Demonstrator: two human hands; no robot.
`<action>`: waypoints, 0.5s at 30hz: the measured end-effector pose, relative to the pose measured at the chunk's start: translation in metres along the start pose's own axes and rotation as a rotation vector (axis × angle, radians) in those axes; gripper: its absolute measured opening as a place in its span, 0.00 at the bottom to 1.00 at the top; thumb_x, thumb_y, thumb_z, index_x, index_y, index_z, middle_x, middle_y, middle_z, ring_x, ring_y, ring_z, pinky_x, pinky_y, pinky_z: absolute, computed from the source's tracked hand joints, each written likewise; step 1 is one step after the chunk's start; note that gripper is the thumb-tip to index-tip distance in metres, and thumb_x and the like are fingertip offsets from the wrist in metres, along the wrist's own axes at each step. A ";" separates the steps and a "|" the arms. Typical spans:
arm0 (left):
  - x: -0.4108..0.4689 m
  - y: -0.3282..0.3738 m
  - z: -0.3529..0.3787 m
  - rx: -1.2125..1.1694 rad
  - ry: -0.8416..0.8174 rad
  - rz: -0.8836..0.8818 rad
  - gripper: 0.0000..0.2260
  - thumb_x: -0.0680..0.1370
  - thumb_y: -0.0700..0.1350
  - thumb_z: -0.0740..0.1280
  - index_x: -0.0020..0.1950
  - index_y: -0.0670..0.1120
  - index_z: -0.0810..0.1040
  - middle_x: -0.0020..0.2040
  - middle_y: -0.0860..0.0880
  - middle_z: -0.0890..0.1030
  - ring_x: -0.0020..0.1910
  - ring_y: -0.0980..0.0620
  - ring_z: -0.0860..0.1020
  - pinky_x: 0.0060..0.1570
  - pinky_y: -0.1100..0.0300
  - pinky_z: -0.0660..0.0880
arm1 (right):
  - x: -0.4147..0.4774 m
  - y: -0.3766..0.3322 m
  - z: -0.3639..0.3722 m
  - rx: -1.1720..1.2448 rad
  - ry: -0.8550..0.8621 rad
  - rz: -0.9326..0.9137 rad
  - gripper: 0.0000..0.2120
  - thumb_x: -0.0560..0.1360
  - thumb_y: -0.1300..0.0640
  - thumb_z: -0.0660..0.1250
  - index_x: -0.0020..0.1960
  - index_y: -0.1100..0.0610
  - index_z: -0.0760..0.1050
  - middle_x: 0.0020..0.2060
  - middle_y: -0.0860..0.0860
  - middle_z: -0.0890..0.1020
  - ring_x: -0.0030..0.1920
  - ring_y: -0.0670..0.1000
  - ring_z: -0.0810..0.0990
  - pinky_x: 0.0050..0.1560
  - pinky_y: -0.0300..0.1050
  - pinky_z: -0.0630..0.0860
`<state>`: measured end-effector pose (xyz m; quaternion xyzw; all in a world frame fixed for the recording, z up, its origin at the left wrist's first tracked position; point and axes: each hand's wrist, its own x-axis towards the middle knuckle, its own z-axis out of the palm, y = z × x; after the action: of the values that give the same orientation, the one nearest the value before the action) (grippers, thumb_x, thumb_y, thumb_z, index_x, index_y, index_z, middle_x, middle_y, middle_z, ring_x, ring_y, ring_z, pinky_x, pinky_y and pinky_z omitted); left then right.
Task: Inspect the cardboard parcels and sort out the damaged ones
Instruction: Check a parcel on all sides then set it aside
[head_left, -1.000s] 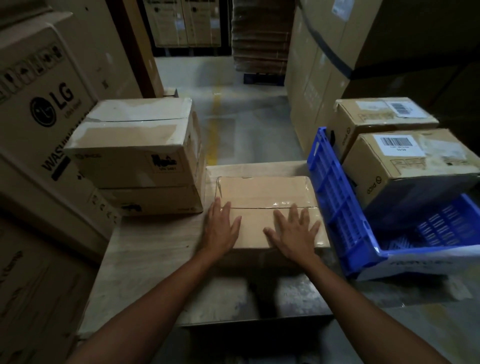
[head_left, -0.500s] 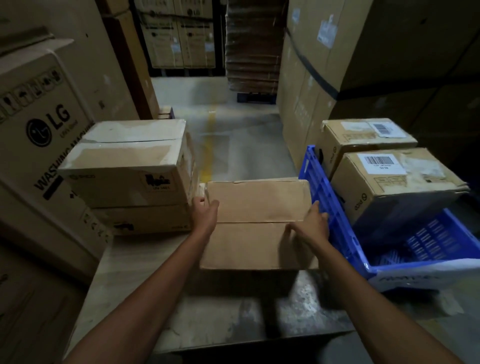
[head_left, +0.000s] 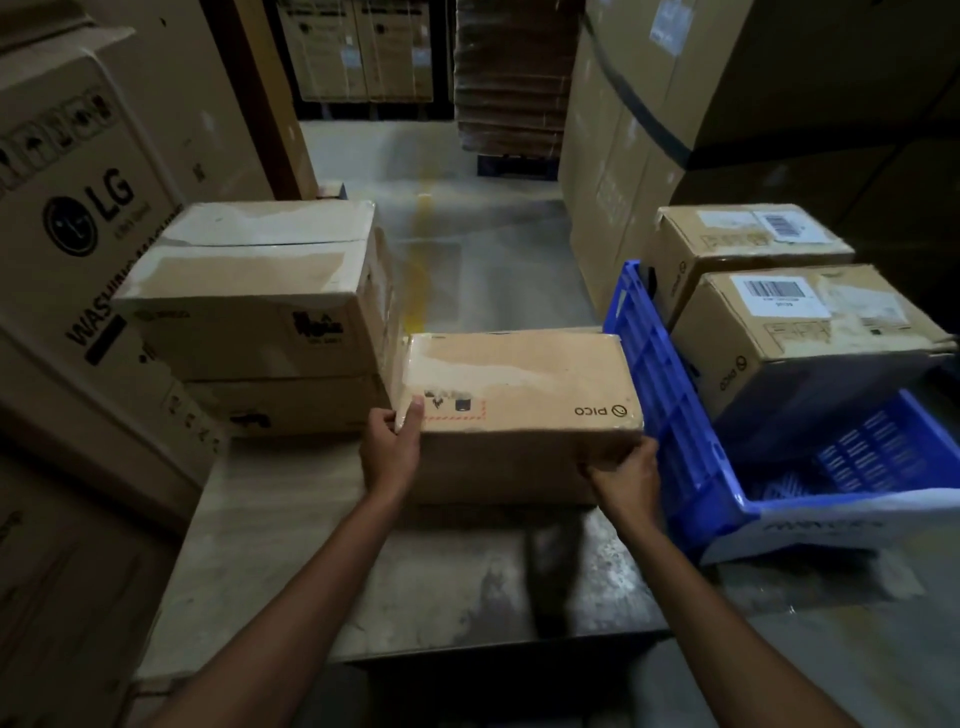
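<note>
Just left of the blue slatted plastic crate (head_left: 670, 415), left hand (head_left: 389, 452) and right hand (head_left: 626, 478) clamp the near corners of a brown PICO-marked cardboard parcel (head_left: 519, 384) over the grey surface (head_left: 291, 545), seemingly mid-inspection. Two labelled parcels (head_left: 810, 332) sit inside the crate; two stacked parcels (head_left: 249, 312) farther left likely wait.

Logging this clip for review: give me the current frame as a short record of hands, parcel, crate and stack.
held parcel: brown, PICO print upside down
left hand: grips its near left corner
right hand: grips its near right corner
blue crate: at right, holds two labelled parcels
stack: two parcels, left of held parcel
damage: cannot tell
</note>
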<state>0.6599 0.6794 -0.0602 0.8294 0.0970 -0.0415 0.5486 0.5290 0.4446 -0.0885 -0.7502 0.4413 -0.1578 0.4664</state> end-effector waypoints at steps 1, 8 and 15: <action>-0.002 -0.001 -0.001 0.014 0.001 0.022 0.21 0.79 0.61 0.66 0.56 0.43 0.74 0.53 0.45 0.80 0.48 0.48 0.77 0.34 0.61 0.67 | -0.001 0.000 -0.001 0.003 -0.005 -0.004 0.33 0.68 0.63 0.78 0.68 0.60 0.66 0.63 0.61 0.77 0.63 0.62 0.77 0.63 0.55 0.76; -0.014 -0.004 -0.003 0.200 0.072 0.606 0.14 0.79 0.47 0.65 0.62 0.41 0.73 0.62 0.42 0.72 0.58 0.42 0.76 0.51 0.46 0.80 | -0.030 -0.026 -0.004 -0.141 0.241 -0.387 0.39 0.73 0.63 0.72 0.79 0.60 0.58 0.76 0.60 0.63 0.77 0.60 0.62 0.76 0.57 0.63; -0.034 -0.010 0.013 0.656 -0.084 1.036 0.23 0.79 0.52 0.59 0.71 0.43 0.74 0.72 0.38 0.72 0.72 0.38 0.69 0.71 0.44 0.66 | -0.043 -0.042 0.039 -0.554 -0.027 -0.973 0.32 0.67 0.61 0.73 0.71 0.61 0.73 0.70 0.60 0.75 0.71 0.61 0.73 0.71 0.62 0.70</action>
<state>0.6247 0.6670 -0.0683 0.8919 -0.3583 0.1701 0.2171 0.5516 0.5084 -0.0655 -0.9638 0.0632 -0.2235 0.1310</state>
